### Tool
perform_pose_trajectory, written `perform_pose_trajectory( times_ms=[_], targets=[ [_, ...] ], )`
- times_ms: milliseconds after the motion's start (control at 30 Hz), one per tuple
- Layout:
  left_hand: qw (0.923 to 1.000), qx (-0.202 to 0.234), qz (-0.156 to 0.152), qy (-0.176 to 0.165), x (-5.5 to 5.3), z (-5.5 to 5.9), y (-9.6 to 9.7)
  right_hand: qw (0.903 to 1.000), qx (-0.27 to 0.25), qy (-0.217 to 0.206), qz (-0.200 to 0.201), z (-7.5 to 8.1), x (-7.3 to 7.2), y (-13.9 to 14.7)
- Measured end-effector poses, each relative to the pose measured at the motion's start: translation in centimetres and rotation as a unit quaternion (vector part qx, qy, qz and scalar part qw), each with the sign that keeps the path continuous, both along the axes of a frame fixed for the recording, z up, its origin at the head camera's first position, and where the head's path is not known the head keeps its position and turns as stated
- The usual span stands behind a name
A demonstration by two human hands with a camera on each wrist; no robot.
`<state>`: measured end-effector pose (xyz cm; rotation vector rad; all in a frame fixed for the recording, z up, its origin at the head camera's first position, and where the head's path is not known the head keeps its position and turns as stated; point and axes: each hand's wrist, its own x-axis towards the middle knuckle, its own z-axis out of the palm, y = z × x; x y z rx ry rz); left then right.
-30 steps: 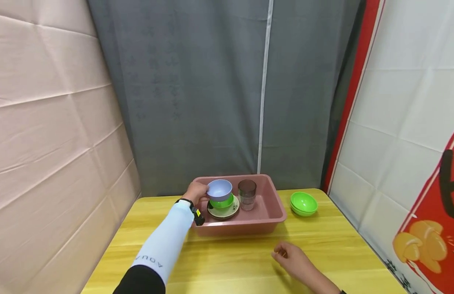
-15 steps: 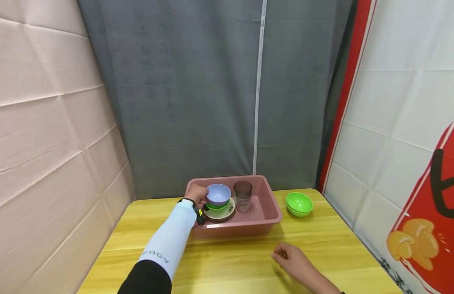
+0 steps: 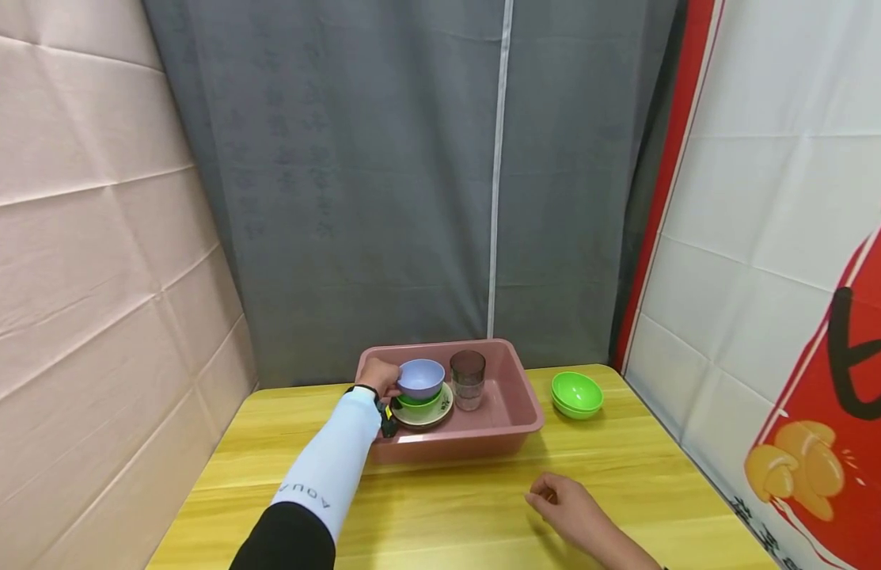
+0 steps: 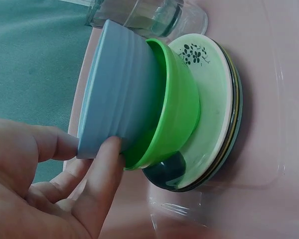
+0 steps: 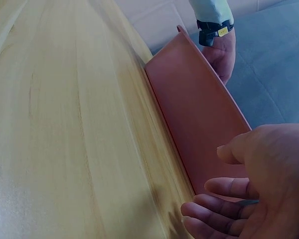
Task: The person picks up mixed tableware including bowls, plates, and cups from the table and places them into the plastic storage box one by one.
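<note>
In the head view my left hand (image 3: 379,375) reaches over the left side of a pink basin (image 3: 514,427). Thumb and fingers pinch the rim of a light blue bowl (image 4: 122,84), which sits partly inside a green bowl (image 4: 182,104). Under the green bowl is a stack of plates (image 4: 212,144), the top one cream with a dark flower pattern and a dark patch at its edge. My right hand (image 3: 564,504) is over the table in front of the basin, fingers loosely curled and holding nothing.
Stacked clear glasses (image 3: 468,380), darker at the top, stand in the basin right of the bowls. Two nested green bowls (image 3: 577,393) sit on the wooden table (image 3: 440,514) to the basin's right. A grey curtain (image 3: 369,198) hangs behind, with cloth walls on both sides.
My left hand has lowered the light blue bowl into the green bowl, still pinching its rim. The head view has shifted slightly. My right hand has stayed put.
</note>
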<state>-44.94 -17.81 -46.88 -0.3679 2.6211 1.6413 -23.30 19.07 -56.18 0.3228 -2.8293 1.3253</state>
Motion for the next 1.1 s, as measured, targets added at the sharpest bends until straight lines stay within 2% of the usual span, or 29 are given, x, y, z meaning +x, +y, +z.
perform_pose_trajectory(
  times_ms=[167,567,900,1100],
  targets=[
    [0.9999,-0.014,-0.001,-0.001,0.17,0.13,0.0,1.0,-0.001,0.001,0.003,-0.11,0.13,0.21],
    [0.999,-0.043,-0.003,-0.006,-0.12,-0.48,-0.01,1.0,-0.004,0.001,0.003,-0.08,0.34,0.35],
    [0.9992,-0.032,-0.012,-0.021,0.75,-0.58,-0.25,0.9997,-0.02,0.006,0.009,-0.38,0.55,0.35],
    [0.9994,-0.023,-0.019,-0.018,0.22,-0.75,-0.37,0.9996,-0.024,0.012,0.01,-0.24,0.54,0.41]
  ],
)
